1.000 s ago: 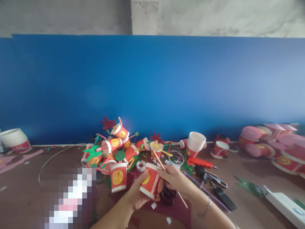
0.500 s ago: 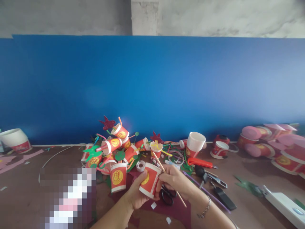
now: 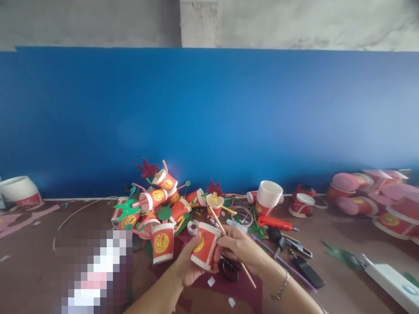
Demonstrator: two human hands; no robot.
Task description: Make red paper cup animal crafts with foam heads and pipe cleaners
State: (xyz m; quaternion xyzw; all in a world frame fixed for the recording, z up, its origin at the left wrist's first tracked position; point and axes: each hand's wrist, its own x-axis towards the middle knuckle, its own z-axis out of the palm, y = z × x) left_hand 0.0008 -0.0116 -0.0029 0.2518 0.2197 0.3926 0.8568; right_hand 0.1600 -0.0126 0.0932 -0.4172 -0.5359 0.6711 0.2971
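A red and white paper cup [image 3: 207, 248] with a yellow emblem is held tilted by my left hand [image 3: 190, 261], thumb across its side. My right hand [image 3: 240, 246] pinches a thin wooden stick [image 3: 247, 272], which slants from upper left to lower right beside the cup. Its fingers are at the cup's right side. Behind the cup lies a roll of clear tape [image 3: 193, 226]. Black-handled scissors [image 3: 229, 270] rest below my right hand, on dark red sheet material [image 3: 248, 290]. A similar cup [image 3: 163, 244] stands left of my left hand.
Decorated cups [image 3: 153, 199] are heaped at centre left. Stacked cups [image 3: 268, 196], an orange cutter [image 3: 275, 223], a black key fob [image 3: 307, 270] and a white-handled tool [image 3: 389, 279] lie to the right. Pink-decorated cups [image 3: 391, 220] stand far right, before a blue panel [image 3: 209, 113].
The held cup and my right hand have shifted very slightly. Both hands keep their hold.
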